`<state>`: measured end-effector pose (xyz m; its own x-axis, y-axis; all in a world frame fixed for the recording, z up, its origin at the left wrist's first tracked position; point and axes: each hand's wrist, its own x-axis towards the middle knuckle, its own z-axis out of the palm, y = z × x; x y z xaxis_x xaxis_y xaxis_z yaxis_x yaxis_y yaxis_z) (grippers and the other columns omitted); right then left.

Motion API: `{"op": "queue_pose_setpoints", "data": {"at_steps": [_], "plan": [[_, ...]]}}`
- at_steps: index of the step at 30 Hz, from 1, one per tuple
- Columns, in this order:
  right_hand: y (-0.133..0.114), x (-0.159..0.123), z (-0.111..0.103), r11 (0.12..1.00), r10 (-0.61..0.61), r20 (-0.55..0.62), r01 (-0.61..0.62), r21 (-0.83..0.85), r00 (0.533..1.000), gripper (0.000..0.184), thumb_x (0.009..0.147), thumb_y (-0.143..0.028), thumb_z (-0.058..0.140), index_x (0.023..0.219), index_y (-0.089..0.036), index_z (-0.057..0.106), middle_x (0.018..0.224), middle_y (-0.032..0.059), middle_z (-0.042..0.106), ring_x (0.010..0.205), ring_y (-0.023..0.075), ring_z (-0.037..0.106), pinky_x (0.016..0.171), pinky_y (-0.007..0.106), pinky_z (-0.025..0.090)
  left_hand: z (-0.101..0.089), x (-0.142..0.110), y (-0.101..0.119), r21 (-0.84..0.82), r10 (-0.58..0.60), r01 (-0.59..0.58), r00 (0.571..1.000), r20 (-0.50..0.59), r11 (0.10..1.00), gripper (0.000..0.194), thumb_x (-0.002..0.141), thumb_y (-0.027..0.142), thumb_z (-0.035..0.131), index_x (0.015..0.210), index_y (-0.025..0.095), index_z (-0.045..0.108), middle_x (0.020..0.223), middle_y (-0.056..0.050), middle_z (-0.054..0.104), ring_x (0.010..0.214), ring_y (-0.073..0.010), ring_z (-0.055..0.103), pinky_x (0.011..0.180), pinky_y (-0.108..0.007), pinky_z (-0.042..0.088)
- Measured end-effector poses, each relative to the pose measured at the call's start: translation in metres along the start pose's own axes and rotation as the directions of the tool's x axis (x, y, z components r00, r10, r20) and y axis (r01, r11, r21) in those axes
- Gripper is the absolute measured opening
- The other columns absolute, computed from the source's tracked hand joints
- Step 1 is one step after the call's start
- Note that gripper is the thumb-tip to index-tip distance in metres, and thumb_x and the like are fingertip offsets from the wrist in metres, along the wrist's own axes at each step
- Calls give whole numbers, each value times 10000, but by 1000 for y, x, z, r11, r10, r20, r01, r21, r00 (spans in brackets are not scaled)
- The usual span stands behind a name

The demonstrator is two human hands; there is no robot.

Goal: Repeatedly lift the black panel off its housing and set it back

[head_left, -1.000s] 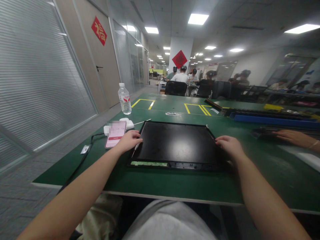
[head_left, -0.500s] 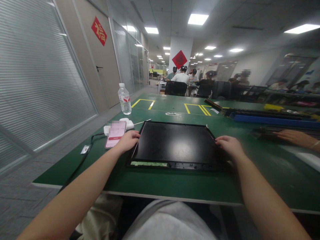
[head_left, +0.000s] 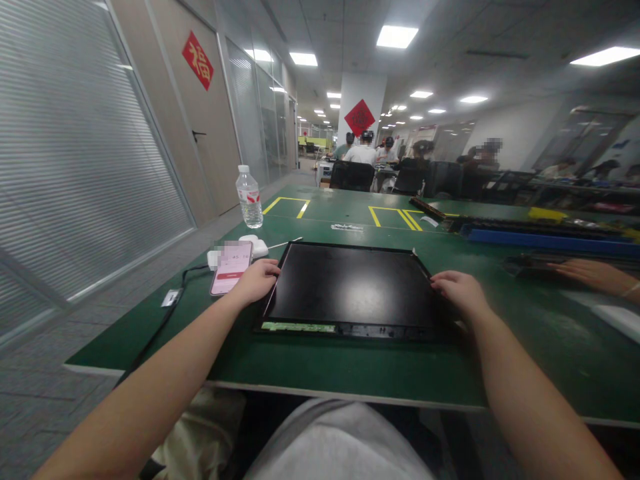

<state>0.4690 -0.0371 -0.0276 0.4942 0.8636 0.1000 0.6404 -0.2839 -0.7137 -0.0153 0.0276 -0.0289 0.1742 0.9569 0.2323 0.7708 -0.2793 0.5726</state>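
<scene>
A black flat display panel (head_left: pixel 350 283) lies face up on the green table (head_left: pixel 350 370) in front of me. Along its near edge runs a strip with a green circuit board (head_left: pixel 299 327) on the left part. My left hand (head_left: pixel 257 281) is closed on the panel's left edge, fingertips over the rim. On the opposite side, my right hand (head_left: pixel 461 293) pinches the right edge between thumb and fingers. The undersides of both grips are hidden.
Left of the panel lie a phone (head_left: pixel 231 270), a white charger (head_left: pixel 256 247) and a black cable (head_left: pixel 170 313); a water bottle (head_left: pixel 249 200) stands behind. At right, a co-worker's hand (head_left: pixel 595 275) touches dark strips near a blue bar (head_left: pixel 545 241). Yellow tape marks the far table.
</scene>
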Motion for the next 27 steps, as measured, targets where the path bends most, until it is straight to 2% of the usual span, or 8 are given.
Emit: {"op": "queue_pose_setpoints", "data": {"at_steps": [11, 15, 18, 22, 25, 27], "plan": [[1, 0, -1, 1000, -4, -7, 3, -19, 1000, 206, 632, -248, 625, 787, -213, 756, 687, 36, 710, 648, 195, 627, 664, 314, 473, 1, 0, -1, 14, -8, 8, 1000, 6, 1000, 308, 644, 218, 546, 806, 230, 808, 1233, -70, 695, 1176, -333, 628, 1073, -391, 456], [1, 1, 0, 999, -5, 7, 6, -37, 1000, 214, 656, -246, 608, 808, -216, 756, 739, 33, 729, 681, 195, 641, 683, 315, 470, 0, -1, 2, -20, -3, 3, 1000, -5, 1000, 330, 679, 232, 549, 894, 211, 799, 1260, -85, 664, 1202, -312, 608, 1073, -392, 457], [0, 0, 0, 997, -23, -13, 22, -70, 1000, 202, 667, -243, 603, 798, -220, 755, 773, 35, 739, 729, 204, 652, 696, 317, 465, 0, -3, 2, -6, 6, -6, 1000, 30, 1000, 355, 731, 309, 572, 993, 177, 771, 1310, -125, 602, 1192, -305, 604, 1030, -401, 493], [-1, 0, 0, 993, -46, -39, 42, -109, 998, 179, 660, -243, 615, 770, -222, 756, 768, 41, 738, 767, 216, 655, 702, 313, 464, 1, -8, 2, 54, 150, -154, 986, 75, 987, 507, 756, 452, 630, 1155, 148, 701, 1373, -167, 512, 1267, -333, 533, 1103, -452, 412], [-1, 0, 1, 992, -42, -37, 37, -121, 998, 186, 664, -248, 619, 779, -218, 761, 768, 43, 735, 753, 208, 652, 700, 307, 465, -2, -12, 3, 67, 282, -297, 943, 174, 952, 568, 758, 504, 671, 1232, 190, 656, 1445, -151, 460, 1343, -344, 458, 1151, -482, 336], [0, 1, 1, 993, -39, -30, 36, -116, 999, 194, 674, -253, 612, 791, -217, 764, 773, 43, 736, 741, 205, 651, 695, 307, 466, -6, -14, 4, 48, 323, -349, 905, 276, 936, 585, 756, 496, 699, 1270, 225, 630, 1503, -137, 419, 1382, -348, 416, 1154, -491, 326]]}}
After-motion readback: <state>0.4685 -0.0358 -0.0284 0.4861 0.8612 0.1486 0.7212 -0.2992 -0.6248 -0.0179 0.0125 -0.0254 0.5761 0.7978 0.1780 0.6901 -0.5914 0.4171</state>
